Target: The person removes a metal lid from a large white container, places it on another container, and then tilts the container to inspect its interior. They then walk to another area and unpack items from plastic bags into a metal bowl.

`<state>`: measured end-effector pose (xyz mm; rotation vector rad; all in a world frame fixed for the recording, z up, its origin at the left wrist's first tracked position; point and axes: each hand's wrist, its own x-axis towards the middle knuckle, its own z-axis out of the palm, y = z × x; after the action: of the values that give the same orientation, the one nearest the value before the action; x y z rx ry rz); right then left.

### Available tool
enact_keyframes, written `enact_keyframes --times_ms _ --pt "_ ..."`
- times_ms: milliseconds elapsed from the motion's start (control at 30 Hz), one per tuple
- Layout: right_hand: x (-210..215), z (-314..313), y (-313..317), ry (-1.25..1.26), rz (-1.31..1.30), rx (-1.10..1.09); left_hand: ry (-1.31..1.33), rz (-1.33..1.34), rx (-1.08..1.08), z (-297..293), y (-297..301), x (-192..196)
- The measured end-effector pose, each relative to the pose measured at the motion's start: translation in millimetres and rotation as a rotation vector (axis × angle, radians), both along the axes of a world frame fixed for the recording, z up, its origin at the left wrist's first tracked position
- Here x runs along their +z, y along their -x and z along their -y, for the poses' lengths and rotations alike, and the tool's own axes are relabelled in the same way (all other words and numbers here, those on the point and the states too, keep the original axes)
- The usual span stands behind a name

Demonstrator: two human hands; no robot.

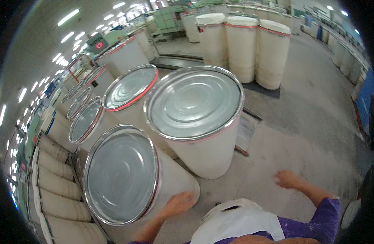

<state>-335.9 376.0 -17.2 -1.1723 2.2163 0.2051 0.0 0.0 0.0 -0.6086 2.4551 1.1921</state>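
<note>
My left hand (pixel 181 203) is low, in front of the white side of the nearest tall can (pixel 121 179); I cannot tell whether it touches it. My right hand (pixel 288 179) hangs out to the right over the floor, with no object visible in it. Motion blurs the fingers of both hands. The nearest can has a round grey top with raised rings and a shiny metal rim. A similar can (pixel 194 103) stands just beyond it to the right. Another can (pixel 130 87), with a red band under its rim, stands behind them on the left.
More grey-topped cans (pixel 86 120) stand to the left. Several cans full of white fibre (pixel 236 44) stand farther ahead. A row of cream cans (pixel 59 193) lines the lower left. A low metal frame (pixel 248 134) lies on the grey floor (pixel 313 122). A blue panel (pixel 365 99) is at the right.
</note>
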Motion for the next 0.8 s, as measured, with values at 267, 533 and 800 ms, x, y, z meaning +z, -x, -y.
enact_keyframes --times_ms 267,533,800 --pt "99.2 260.5 84.9 0.733 -0.702 0.387 0.929 -0.61 -0.344 108.2 174.3 71.6" --pt "55.3 273.8 73.6 0.739 -0.681 0.202 0.783 -0.328 -0.371 151.8 166.4 55.9" --pt "65.8 239.2 -70.5 0.591 -0.465 0.361 0.969 -0.276 -0.587 194.0 110.4 53.3"
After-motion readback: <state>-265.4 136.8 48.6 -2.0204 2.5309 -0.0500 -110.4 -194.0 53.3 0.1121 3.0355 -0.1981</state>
